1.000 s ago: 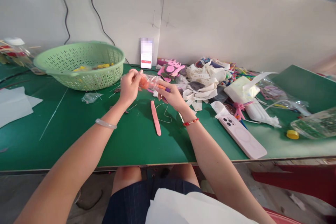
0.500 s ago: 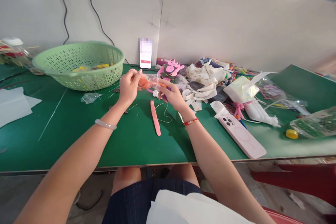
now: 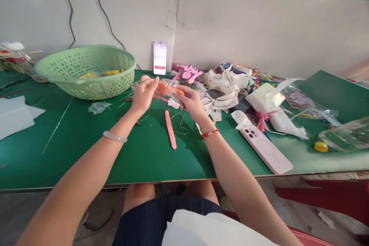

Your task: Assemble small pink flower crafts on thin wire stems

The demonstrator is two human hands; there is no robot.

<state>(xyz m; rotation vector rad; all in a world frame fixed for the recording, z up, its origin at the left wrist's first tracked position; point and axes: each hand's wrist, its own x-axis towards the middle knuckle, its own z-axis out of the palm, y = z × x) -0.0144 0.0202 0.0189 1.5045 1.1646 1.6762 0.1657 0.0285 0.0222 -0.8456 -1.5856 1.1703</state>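
My left hand (image 3: 145,94) and my right hand (image 3: 190,101) are raised above the green table, a short way apart. Between them they hold an orange item in clear plastic (image 3: 167,87), each pinching one end. What exactly the orange item is, I cannot make out. Something purple shows by my right fingers. Below the hands a flat pink strip (image 3: 170,130) lies on the table, with a thin thread (image 3: 181,125) curling at its right. A small white piece (image 3: 173,103) lies just behind the strip.
A green basket (image 3: 95,88) with yellow things stands at the left. A lit phone (image 3: 160,58) leans on the wall. White scraps (image 3: 223,88), a pink-cased phone (image 3: 266,148) and a clear bottle (image 3: 346,135) lie to the right. White sheets (image 3: 15,117) lie far left.
The hands have moved slightly apart, my right hand a little to the right. The orange item has shifted right and more of it shows between the hands.
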